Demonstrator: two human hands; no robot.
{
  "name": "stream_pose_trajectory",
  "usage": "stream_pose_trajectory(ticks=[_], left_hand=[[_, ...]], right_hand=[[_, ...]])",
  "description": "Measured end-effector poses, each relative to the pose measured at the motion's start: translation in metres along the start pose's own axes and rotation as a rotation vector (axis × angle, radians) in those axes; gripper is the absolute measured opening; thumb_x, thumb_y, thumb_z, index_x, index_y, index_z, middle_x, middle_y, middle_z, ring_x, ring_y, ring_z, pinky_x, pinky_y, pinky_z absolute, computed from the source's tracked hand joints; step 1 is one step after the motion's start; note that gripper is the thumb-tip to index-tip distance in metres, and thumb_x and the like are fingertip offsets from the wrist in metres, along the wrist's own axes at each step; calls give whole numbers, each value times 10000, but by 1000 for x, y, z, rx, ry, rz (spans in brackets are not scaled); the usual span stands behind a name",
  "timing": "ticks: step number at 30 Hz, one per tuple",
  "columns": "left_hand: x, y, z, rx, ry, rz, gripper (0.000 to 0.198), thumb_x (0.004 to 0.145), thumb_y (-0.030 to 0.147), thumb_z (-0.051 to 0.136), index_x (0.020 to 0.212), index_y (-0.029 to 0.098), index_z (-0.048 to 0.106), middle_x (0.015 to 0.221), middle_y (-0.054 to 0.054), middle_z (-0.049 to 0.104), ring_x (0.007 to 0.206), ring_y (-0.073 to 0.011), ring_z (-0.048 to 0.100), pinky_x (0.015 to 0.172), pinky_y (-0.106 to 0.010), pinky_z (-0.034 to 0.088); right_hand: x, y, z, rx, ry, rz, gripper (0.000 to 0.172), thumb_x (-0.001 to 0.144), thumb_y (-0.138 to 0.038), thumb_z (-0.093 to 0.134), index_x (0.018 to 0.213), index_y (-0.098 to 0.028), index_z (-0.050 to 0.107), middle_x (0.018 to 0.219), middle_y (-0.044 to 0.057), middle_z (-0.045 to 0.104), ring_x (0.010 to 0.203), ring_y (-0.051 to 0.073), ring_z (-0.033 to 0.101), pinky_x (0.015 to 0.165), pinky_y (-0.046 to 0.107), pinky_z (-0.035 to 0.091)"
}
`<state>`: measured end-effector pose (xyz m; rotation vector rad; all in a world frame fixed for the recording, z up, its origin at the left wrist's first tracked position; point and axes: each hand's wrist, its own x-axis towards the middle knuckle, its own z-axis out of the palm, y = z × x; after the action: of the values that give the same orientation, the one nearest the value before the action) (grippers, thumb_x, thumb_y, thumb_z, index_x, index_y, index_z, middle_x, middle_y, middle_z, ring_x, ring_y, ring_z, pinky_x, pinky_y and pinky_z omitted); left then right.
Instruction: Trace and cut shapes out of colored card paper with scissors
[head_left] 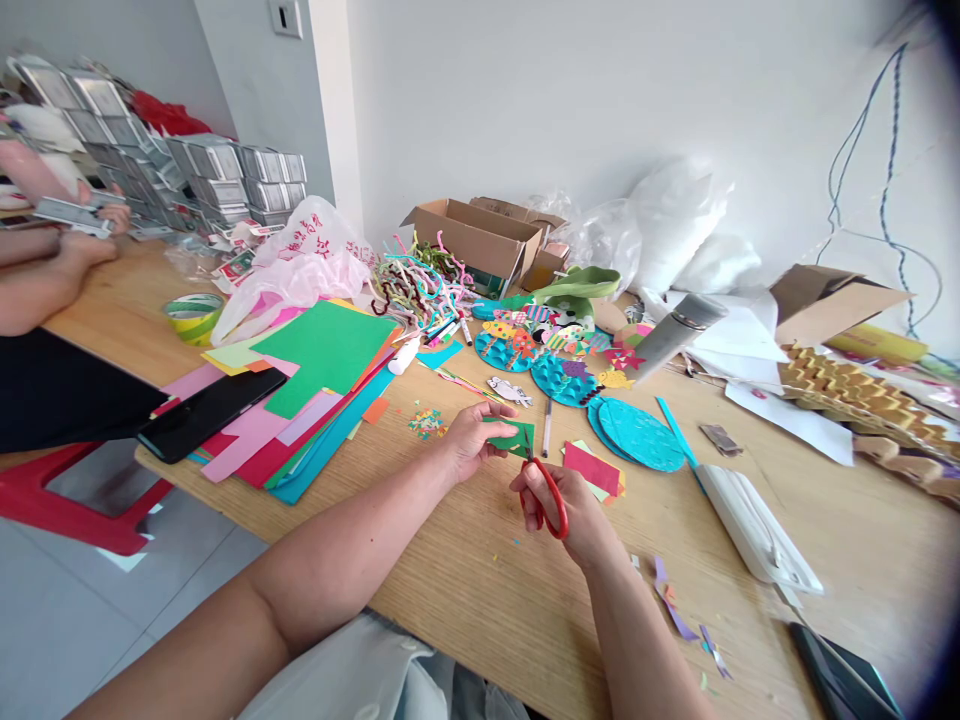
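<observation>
My left hand pinches a small piece of green paper over the middle of the table. In my right hand is a pair of scissors with red handles, its blades at the right edge of the green paper. Whether the blades have cut into it cannot be made out. Red and yellow paper pieces lie just right of the scissors. Beyond my hands are a pen and a black-and-white fish cutout. Tiny coloured paper scraps form a small heap left of my left hand.
Stacked coloured paper and a black phone lie on the left. Blue round pieces, a grey bottle and a white power strip are on the right. A co-worker's hands hold a box at far left.
</observation>
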<state>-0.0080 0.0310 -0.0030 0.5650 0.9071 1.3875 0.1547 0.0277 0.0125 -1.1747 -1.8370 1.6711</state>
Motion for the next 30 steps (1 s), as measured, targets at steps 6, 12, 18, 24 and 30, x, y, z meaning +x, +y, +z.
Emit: stream_pose_trajectory(ticks=[6,12,18,24,30], left_hand=[[0,-1,0,-8,10,1,339,533,172,740,837,154,590,741,-6,607,592,-106,573,509,-219,399],[-2,0,2,-10,-7,-24,319,519,162,751,808,149,615,774,-7,622,608,-96,572,540,-214,392],[-1,-3,2,6,-78,-41,280,488,188,778,714,121,627,724,-34,657,631,-125,591,621,-249,410],[0,-5,1,14,-71,-52,260,478,245,793,660,120,656,658,-26,657,580,-119,568,607,-254,398],[0,-5,1,59,-58,-24,221,486,252,776,620,119,661,614,-22,643,549,-114,548,572,-251,385]], right_hand=[[1,4,-1,14,3,-15,484,786,-625,544,739,-146,591,421,-17,535,354,99,457,388,229,276],[1,6,-3,33,20,-45,497,822,-625,503,768,-139,594,461,-17,535,393,102,493,408,229,294],[0,4,-3,64,11,-60,498,822,-630,499,778,-143,591,468,-23,524,398,105,497,420,236,316],[-1,2,-2,64,-11,-48,492,820,-634,499,757,-153,583,466,-27,511,395,108,498,418,239,313],[-2,1,-2,57,-34,-36,489,816,-635,501,743,-158,576,463,-27,506,398,112,498,416,239,329]])
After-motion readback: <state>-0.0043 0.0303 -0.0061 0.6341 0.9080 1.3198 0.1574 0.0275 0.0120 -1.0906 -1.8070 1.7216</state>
